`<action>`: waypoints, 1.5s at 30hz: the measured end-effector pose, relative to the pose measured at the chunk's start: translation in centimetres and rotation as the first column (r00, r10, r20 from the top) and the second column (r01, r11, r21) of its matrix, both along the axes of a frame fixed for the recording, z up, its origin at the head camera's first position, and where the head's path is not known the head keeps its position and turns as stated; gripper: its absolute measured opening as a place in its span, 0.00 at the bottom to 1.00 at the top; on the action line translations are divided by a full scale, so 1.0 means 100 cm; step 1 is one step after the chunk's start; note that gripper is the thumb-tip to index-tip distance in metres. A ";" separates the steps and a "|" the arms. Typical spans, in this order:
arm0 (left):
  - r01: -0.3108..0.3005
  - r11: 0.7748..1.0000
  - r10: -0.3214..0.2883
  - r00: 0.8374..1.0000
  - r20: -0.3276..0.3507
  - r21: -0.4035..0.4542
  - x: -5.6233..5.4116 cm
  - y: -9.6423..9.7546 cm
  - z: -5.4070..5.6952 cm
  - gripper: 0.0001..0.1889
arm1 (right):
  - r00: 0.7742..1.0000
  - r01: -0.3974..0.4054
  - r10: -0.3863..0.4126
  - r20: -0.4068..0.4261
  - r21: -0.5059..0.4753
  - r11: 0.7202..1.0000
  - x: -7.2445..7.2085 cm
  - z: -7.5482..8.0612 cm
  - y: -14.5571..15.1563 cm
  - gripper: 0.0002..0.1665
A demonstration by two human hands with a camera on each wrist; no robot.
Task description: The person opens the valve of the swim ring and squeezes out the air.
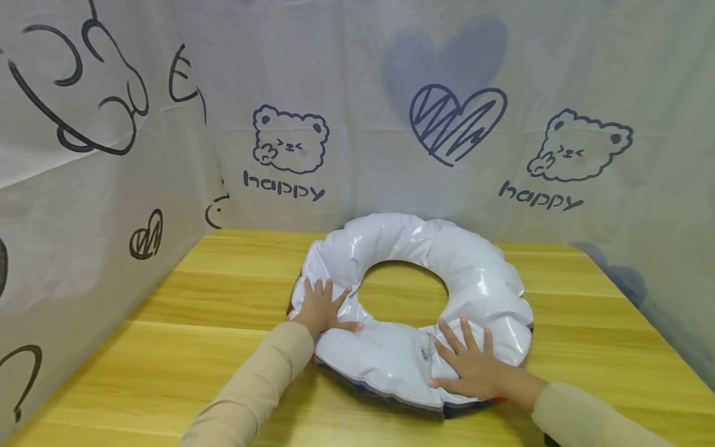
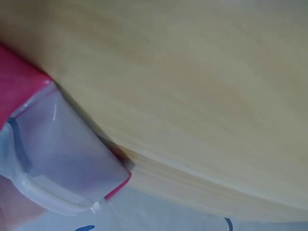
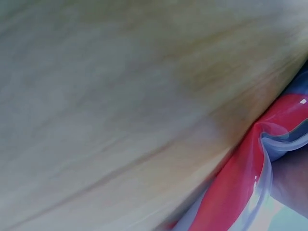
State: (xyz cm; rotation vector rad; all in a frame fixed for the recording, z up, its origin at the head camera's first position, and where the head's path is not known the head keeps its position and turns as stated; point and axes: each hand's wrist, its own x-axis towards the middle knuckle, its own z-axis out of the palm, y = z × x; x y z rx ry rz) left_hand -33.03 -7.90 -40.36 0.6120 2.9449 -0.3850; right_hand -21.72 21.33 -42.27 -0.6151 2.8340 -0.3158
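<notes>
A white inflatable swim ring (image 1: pixel 391 239) lies flat on the wooden table, its upper face shiny and creased. On its left side my left hand (image 1: pixel 321 308) rests with fingers spread. My right hand (image 1: pixel 475 366) presses on the front right part, fingers also spread, close to a small clear valve (image 1: pixel 426 354). Red and blue show on the ring's underside along its front edge. In the left wrist view the ring's side (image 2: pixel 67 144) appears grey-white with red. The right wrist view shows its red and blue edge (image 3: pixel 236 187) beside part of the hand.
The yellow wood-grain table (image 1: pixel 223 285) runs back to a pale sheet (image 1: pixel 368 155) printed with bears, hearts and the word happy. Another printed sheet (image 1: pixel 67 217) hangs along the left side. The ring's far edge lies near the back sheet.
</notes>
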 end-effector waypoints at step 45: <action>0.017 0.929 -0.078 0.986 0.149 0.371 0.075 0.044 -0.009 0.54 | 1.000 0.020 -0.019 -0.021 0.043 0.999 0.003 -0.004 -0.004 0.51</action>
